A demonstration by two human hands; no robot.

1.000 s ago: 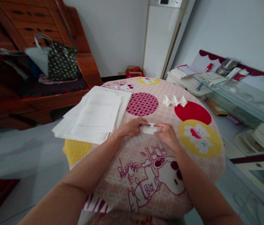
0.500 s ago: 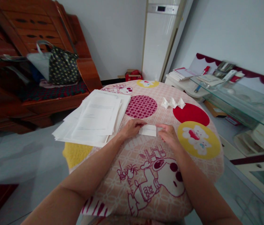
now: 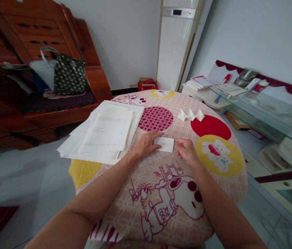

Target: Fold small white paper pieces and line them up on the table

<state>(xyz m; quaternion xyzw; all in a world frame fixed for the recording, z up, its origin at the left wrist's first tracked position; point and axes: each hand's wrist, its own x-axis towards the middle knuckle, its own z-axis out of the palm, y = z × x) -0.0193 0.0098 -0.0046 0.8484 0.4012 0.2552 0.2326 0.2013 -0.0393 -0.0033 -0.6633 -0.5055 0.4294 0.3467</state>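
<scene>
A small folded piece of white paper (image 3: 166, 144) lies flat on the patterned tablecloth between my hands. My left hand (image 3: 147, 143) holds its left end, the fingers along the far edge and the thumb on the near side. At the right edge, my right hand (image 3: 186, 149) grips the paper near its far corner; the index finger is stretched towards it and the other fingers are curled. Beyond my hands stand three small folded white paper shapes (image 3: 191, 114) in a row. To the left, a stack of printed white sheets (image 3: 106, 129) is spread loosely.
The round table's cloth (image 3: 156, 193) bears cartoon figures and coloured circles. A wooden bench (image 3: 96, 79) with a dark patterned bag (image 3: 69, 74) stands at the left. At the right is a glass shelf (image 3: 260, 110) with various items; a tall white cabinet unit (image 3: 173, 48) rises behind.
My left thumb has come out onto the near side of the paper, and its fingers reach slightly further along the far edge. The paper has shifted very little.
</scene>
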